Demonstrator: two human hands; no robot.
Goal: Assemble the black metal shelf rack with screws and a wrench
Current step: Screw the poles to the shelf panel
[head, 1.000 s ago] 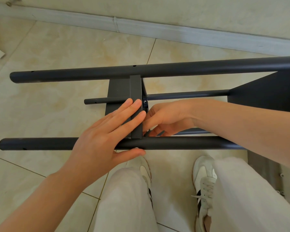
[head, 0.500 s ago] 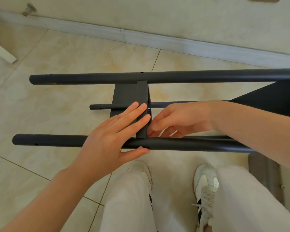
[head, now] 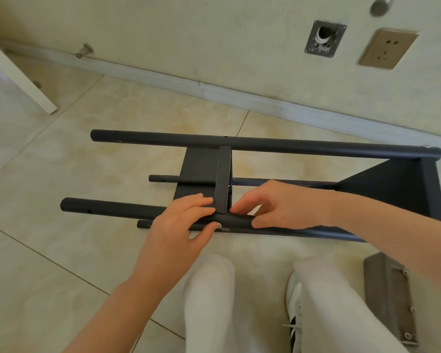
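Both the left hand (head: 178, 230) and the right hand (head: 278, 207) are on the rack (head: 290, 146), which lies sideways on the floor (head: 61, 250). They meet at the joint of the middle shelf (head: 223, 179) and the near tube (head: 107, 208), left fingers over the shelf and thumb pressing a pale spot (head: 219, 226), maybe a screw, while the right pinches the tube. It looks like hole alignment, so next a screw must seat squarely before tightening. Since a second ago the left hand has slid from the shelf edge down onto the tube, and the right thumb has come round its front.
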